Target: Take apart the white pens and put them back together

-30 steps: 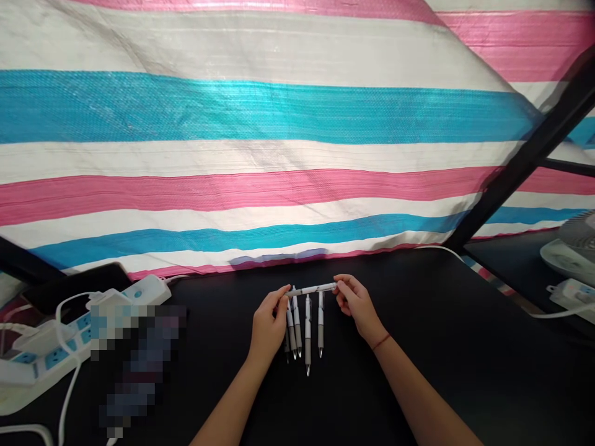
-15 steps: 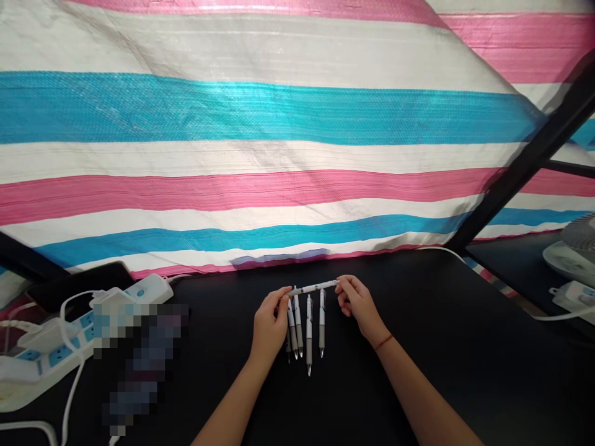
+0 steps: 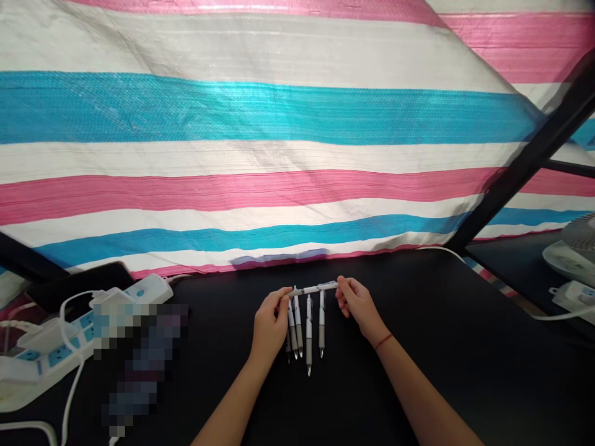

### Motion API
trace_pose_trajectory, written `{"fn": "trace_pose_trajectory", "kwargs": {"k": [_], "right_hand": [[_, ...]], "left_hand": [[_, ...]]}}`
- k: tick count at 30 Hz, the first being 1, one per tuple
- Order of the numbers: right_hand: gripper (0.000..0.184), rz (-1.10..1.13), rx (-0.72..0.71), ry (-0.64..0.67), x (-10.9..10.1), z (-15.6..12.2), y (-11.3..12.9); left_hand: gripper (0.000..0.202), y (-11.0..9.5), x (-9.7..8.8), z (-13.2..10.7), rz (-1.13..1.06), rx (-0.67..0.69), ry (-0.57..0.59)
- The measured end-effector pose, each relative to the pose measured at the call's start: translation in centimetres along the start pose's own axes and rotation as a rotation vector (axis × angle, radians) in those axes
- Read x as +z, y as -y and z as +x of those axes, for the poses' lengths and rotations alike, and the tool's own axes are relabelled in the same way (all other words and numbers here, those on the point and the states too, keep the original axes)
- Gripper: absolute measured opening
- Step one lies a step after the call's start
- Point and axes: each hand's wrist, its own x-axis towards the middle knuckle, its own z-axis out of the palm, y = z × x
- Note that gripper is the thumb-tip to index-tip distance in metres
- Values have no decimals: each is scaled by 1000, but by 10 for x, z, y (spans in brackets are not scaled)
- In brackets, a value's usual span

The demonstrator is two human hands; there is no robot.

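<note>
A white pen (image 3: 313, 288) lies level between my two hands, above the black tabletop. My left hand (image 3: 272, 319) pinches its grey grip end between thumb and fingers. At the other end, the clip end, my right hand (image 3: 356, 302) closes its thumb and forefinger on it. Below the held pen, several white pens with grey grips and silver tips point toward me. One pen (image 3: 309, 334) sits nearest to me, and another pen (image 3: 322, 323) lies to its right. The leftmost ones are partly hidden by my left hand.
To the left, a white power strip (image 3: 151, 287) carries plugs and cables, with a dark flat device (image 3: 83, 285) behind it and a blurred item beside it. A striped sheet (image 3: 279, 111) hangs at the back. Black frame bars flank the table; a fan (image 3: 574, 248) stands far right.
The held pen has rolled about its length, so its clip now shows near my right hand. My right hand has shifted very slightly; my left hand and the lying pens stay put.
</note>
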Motion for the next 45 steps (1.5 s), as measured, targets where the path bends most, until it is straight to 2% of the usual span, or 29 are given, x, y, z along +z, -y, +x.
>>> {"fn": "trace_pose_trajectory", "kwargs": {"k": [3, 10, 14, 20, 23, 27, 34, 40, 45], "right_hand": [[38, -38, -29, 48, -1, 0, -3], [26, 96, -89, 60, -1, -1, -2], [26, 188, -78, 1, -1, -1, 2], [20, 422, 8, -133, -7, 3, 5], [18, 468, 50, -177, -10, 4, 6], [20, 394, 37, -175, -11, 5, 7], [30, 130, -109, -180, -20, 9, 2], [31, 94, -139, -177, -20, 9, 2], [30, 73, -140, -125, -14, 6, 5]], "left_hand": [[26, 1, 1, 1, 8, 4, -13], [28, 1, -1, -1, 21, -68, -53], [32, 0, -3, 0, -42, -171, -60], [33, 0, -4, 0, -125, -230, -93], [31, 3, -3, 1, -175, -244, -122], [31, 7, -1, 1, -223, -256, -159], [26, 4, -2, 2, -213, -210, -188], [27, 7, -1, 2, -236, -203, -156], [28, 5, -1, 1, -215, -182, -101]]}}
